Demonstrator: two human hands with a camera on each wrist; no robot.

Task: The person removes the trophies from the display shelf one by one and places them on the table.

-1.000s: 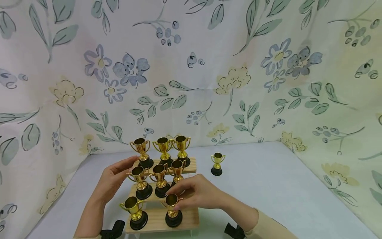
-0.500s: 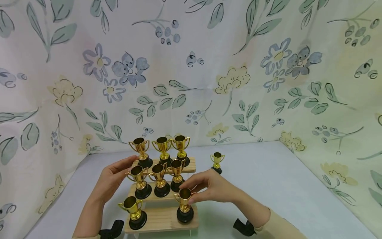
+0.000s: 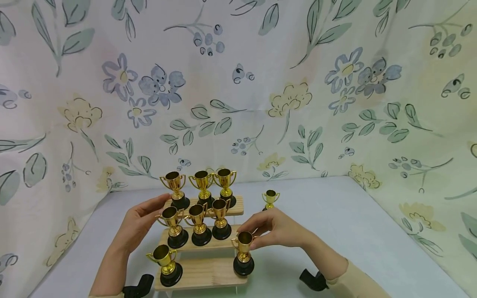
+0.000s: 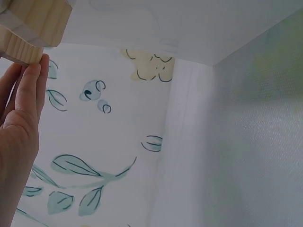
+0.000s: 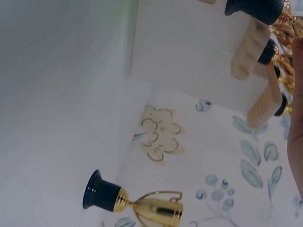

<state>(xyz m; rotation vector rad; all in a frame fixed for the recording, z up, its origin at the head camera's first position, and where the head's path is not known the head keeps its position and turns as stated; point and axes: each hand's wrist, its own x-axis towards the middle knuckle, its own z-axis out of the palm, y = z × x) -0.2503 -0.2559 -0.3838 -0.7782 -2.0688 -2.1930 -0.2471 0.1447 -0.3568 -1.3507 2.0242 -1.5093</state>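
My right hand [image 3: 279,229] pinches a gold trophy cup [image 3: 244,250] by its side. Its black base, seen also as a dark base [image 5: 255,8] in the right wrist view, overlaps the right end of the bottom step on a three-step wooden stand [image 3: 208,271]. With fingers extended, my left hand [image 3: 138,225] touches the left end of the top step [image 4: 21,47]. Another trophy cup [image 3: 169,265] sits at the bottom step's left end. Three stand along the middle step, including a trophy cup [image 3: 197,223], and three more along the top, including a trophy cup [image 3: 203,186].
Behind my right hand, a smaller trophy cup [image 3: 271,198] stands on the white tabletop [image 3: 335,231], its base partly hidden in the head view. A floral cloth [image 3: 238,95] hangs behind the table. Black wrist mounts [image 3: 314,280] show below both forearms.
My right hand has slid rightward with the trophy, from the bottom step's middle to its right end. It now covers part of the smaller trophy's base. My left hand stays at the stand.
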